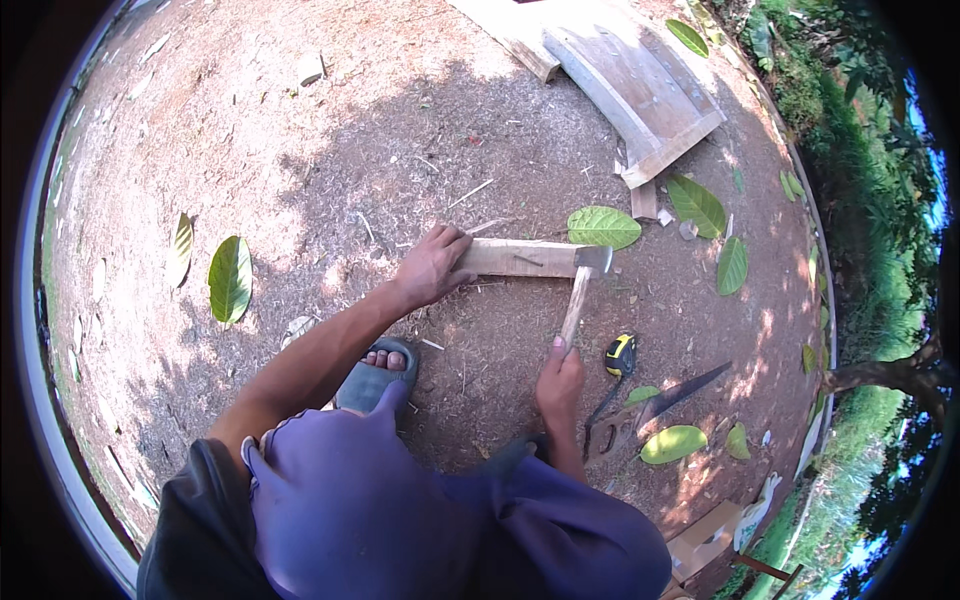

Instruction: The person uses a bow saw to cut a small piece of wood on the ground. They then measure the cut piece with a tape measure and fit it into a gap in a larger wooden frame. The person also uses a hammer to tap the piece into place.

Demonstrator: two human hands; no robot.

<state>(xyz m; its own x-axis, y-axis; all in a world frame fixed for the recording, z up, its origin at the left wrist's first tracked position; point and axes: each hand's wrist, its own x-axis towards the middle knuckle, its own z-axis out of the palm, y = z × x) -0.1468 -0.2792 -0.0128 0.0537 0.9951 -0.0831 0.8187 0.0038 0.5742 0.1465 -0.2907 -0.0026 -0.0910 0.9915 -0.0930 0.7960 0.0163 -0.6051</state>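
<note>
A short wooden board (515, 255) lies crosswise on the dirt, with a small dark nail or sliver on it. My left hand (430, 262) grips its left end, fingers curled over the edge. My right hand (560, 385) is closed on the wooden handle of a hatchet-like tool (576, 305), whose metal head rests at or just over the board's right end. Beside my right hand lie a black-and-yellow tape measure (620, 355) and a handsaw (680, 395).
A larger wooden assembly (645, 100) lies at upper right. Green leaves (231, 280) are scattered about the ground. My sandaled foot (375, 385) is below my left hand. A cardboard piece (698, 540) lies at lower right, and plants and a tree branch (880, 375) line the right side.
</note>
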